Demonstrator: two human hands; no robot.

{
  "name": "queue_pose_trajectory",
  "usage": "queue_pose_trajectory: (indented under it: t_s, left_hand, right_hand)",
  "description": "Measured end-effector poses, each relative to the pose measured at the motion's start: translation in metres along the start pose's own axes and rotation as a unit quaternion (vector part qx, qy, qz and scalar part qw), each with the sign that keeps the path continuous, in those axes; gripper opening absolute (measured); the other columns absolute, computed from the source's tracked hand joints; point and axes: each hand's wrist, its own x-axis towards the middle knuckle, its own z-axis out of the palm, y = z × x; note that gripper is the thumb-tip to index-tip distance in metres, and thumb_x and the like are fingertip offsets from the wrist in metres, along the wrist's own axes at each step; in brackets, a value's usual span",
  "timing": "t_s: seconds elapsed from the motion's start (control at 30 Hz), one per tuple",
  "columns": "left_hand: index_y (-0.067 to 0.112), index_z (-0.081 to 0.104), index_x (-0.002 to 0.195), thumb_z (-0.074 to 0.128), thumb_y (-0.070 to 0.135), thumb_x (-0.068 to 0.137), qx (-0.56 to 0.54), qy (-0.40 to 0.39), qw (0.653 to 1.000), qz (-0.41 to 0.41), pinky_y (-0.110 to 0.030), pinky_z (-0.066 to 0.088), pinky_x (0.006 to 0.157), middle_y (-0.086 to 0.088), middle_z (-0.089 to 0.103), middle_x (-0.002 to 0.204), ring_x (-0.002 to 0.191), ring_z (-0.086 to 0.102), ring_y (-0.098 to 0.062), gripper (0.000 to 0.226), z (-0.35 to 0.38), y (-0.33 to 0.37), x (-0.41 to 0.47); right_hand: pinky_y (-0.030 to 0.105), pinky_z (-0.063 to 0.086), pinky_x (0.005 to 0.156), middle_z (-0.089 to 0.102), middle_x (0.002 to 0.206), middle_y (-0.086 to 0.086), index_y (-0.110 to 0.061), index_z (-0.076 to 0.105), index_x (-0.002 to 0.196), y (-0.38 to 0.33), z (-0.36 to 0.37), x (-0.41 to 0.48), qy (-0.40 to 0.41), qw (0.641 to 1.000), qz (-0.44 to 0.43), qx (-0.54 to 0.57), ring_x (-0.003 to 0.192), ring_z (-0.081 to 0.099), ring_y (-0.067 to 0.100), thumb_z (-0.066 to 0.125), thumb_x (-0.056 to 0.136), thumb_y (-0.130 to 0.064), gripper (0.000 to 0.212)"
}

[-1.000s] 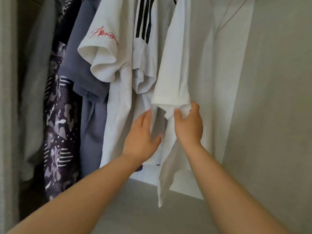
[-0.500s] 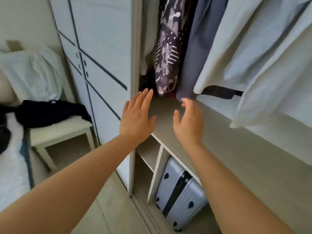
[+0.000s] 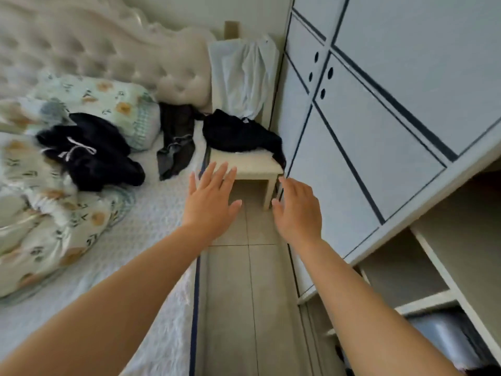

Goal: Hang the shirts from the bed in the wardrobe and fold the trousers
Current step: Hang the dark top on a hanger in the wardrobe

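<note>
Both hands hang spread and empty at frame centre. Black drawstring trousers (image 3: 89, 153) lie heaped on the bed (image 3: 151, 226) at centre left, up and left of the left hand (image 3: 212, 202), which is nearer than the right hand (image 3: 298, 210). A grey garment (image 3: 176, 145) lies between, lengthwise up the frame.

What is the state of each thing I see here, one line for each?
Left hand: open, empty.
Right hand: open, empty.
Black drawstring garment: crumpled on bed, unfolded.
Dark grey garment: lying unfolded on bed.
Black heaped garment: unfolded, on white stool.
White wardrobe with dark lines: shelf section open.
</note>
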Motion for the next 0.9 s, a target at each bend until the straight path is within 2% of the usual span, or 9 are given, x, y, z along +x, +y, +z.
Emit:
queue_pose_trajectory:
  t_s: [0.23, 0.37, 0.7, 0.9]
  left_hand:
    - [0.023, 0.001, 0.152, 0.033, 0.047, 0.098, 0.018, -0.026, 0.994, -0.104, -0.047, -0.009, 0.115, 0.003, -0.003, 0.160, 0.146, -0.011, -0.018, 0.067, 0.015, -0.103, 0.005]
    - [0.023, 0.001, 0.152, 0.033, 0.047, 0.098, 0.016, -0.040, 0.986, -0.163, -0.047, -0.008, 0.117, 0.003, -0.004, 0.160, 0.146, -0.013, -0.018, 0.067, 0.028, -0.139, 0.021]
    - [0.024, 0.003, 0.152, 0.038, 0.044, 0.098, -0.010, -0.037, 0.942, -0.333, -0.047, -0.005, 0.118, 0.003, 0.000, 0.160, 0.146, -0.008, -0.017, 0.067, 0.071, -0.189, 0.096]
    - [0.023, 0.004, 0.152, 0.039, 0.043, 0.098, -0.036, -0.062, 0.926, -0.371, -0.046, -0.002, 0.119, 0.003, -0.001, 0.160, 0.146, -0.008, -0.017, 0.068, 0.107, -0.210, 0.143]
  right_hand:
    - [0.038, 0.031, 0.105, 0.043, 0.141, 0.005, -0.016, 0.035, 0.142, -0.073, 0.078, 0.068, -0.063, 0.996, -0.061, 0.034, 0.131, 0.034, 0.025, 0.044, 0.095, -0.033, 0.051]
    - [0.034, 0.029, 0.105, 0.043, 0.142, 0.004, -0.015, 0.036, 0.142, -0.098, 0.114, 0.110, -0.105, 0.988, -0.109, 0.040, 0.131, 0.034, 0.023, 0.043, 0.096, -0.034, 0.051]
    - [0.033, 0.030, 0.107, 0.039, 0.145, 0.003, -0.013, 0.035, 0.143, -0.142, 0.197, 0.236, -0.209, 0.941, -0.260, 0.062, 0.134, 0.030, 0.021, 0.043, 0.096, -0.030, 0.051]
    - [0.033, 0.030, 0.106, 0.039, 0.145, 0.002, -0.014, 0.035, 0.143, -0.149, 0.247, 0.295, -0.258, 0.929, -0.255, 0.076, 0.133, 0.029, 0.020, 0.043, 0.095, -0.027, 0.050]
